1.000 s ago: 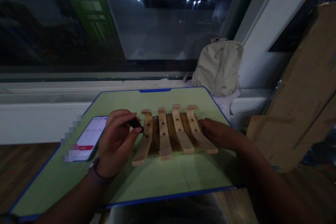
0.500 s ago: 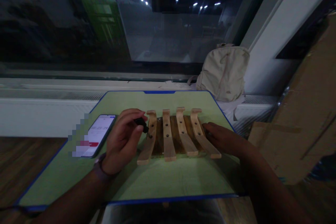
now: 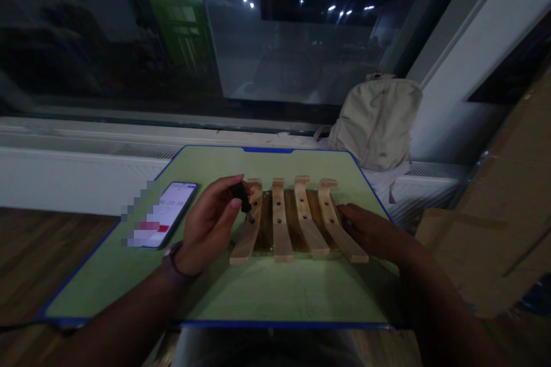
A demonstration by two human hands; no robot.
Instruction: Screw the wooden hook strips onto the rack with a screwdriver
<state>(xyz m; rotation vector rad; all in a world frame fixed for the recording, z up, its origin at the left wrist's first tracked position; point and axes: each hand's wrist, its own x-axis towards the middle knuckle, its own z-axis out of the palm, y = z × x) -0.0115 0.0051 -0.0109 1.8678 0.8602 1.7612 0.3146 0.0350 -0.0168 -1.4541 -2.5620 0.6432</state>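
A wooden rack (image 3: 297,223) of several pale slats with hooked far ends lies on a green mat (image 3: 258,287). My left hand (image 3: 210,226) pinches a small dark screwdriver (image 3: 243,198), whose tip sits at a hole in the leftmost slat (image 3: 247,229). My right hand (image 3: 370,232) rests flat against the rack's right side, touching the rightmost slat (image 3: 340,229); its fingers lie stretched out and hold nothing.
A lit phone (image 3: 170,212) lies on the mat to the left of my left hand. A beige backpack (image 3: 379,120) stands on the sill at the back right. A cardboard box (image 3: 503,200) leans at the right. A dark window fills the background.
The view has shifted slightly, so everything sits a bit further right. Both hands keep their places on the rack, with the screwdriver still at the leftmost slat.
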